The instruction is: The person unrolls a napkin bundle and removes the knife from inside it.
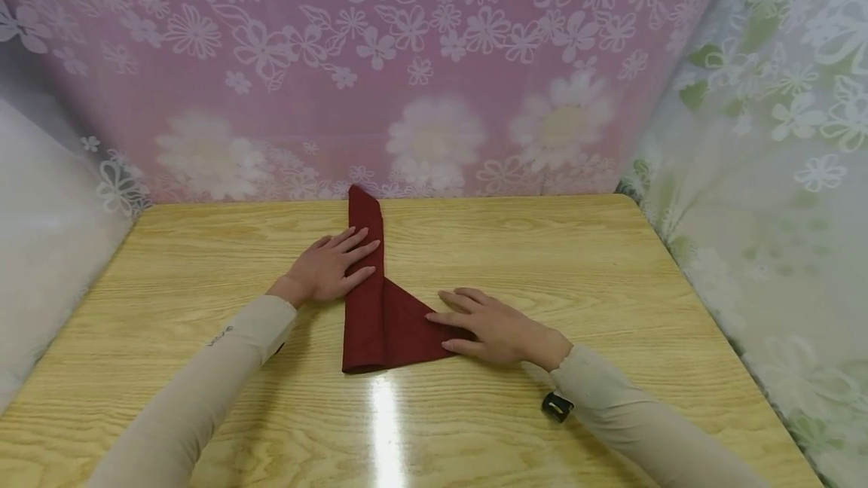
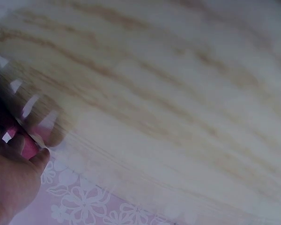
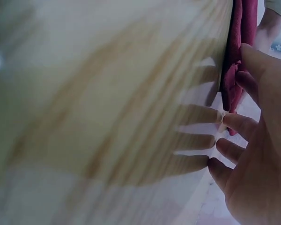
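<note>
A dark red cloth [image 1: 366, 330] lies on the wooden table, folded into a long upright strip with a triangular flap [image 1: 410, 326] spreading to the right at its near end. Across the strip's middle rests my left hand [image 1: 332, 268], its fingers spread and straight. My right hand [image 1: 498, 326] touches the flap's right corner with thumb and index finger, and its other fingers reach past onto the table. In the right wrist view the red cloth [image 3: 235, 51] shows layered folds beside my thumb. The left wrist view catches just a bit of red cloth [image 2: 30, 147] by the fingers.
The wood-grain table [image 1: 542, 247] is glossy, with a bright reflection near its front. A pink flowered sheet [image 1: 325, 119] hangs behind the far edge, and a pale leafy flowered sheet [image 1: 766, 194] hangs at the right. A black device [image 1: 557, 407] sits under the right wrist.
</note>
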`<state>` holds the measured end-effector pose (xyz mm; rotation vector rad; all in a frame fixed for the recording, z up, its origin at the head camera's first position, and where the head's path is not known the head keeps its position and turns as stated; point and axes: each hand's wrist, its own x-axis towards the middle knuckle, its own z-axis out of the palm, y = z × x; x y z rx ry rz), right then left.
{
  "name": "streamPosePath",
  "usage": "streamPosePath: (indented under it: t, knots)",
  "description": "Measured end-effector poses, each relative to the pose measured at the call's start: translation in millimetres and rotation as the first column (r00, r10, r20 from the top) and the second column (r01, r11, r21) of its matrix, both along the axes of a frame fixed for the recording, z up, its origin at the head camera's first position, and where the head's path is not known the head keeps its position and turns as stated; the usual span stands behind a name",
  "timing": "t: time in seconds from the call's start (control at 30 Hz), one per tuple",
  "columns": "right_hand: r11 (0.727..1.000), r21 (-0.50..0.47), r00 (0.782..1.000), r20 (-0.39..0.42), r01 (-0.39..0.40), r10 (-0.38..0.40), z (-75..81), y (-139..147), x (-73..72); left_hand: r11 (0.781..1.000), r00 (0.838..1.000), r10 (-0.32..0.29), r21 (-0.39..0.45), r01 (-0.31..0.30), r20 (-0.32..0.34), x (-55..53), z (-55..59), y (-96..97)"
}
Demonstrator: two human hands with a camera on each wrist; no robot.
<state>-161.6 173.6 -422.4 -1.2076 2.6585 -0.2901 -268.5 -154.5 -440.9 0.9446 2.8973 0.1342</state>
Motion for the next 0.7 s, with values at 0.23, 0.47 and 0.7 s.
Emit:
streamPosePath:
  t: [0.23, 0.47, 0.7]
  knots:
    - [1.0, 0.001, 0.999, -0.033, -0.028, 0.028, -3.5, 0.2, 0.7, 1.0, 1.0, -0.001, -0.005, 0.001, -0.001, -0.9, -2.1, -0.7]
    - [1.0, 0.008, 0.999, -0.029, -0.028, 0.028, -4.0, 0.2, 1.8, 1.0, 1.0, 0.002, -0.012, -0.002, 0.0, 1.8, 1.4, -0.1]
    - [1.0, 0.011, 1.0, -0.022, -0.021, 0.021, -1.5, 0.2, 2.8, 0.999, 1.0, -0.005, -0.033, 0.004, -0.008, 1.6, 5.6, 1.6]
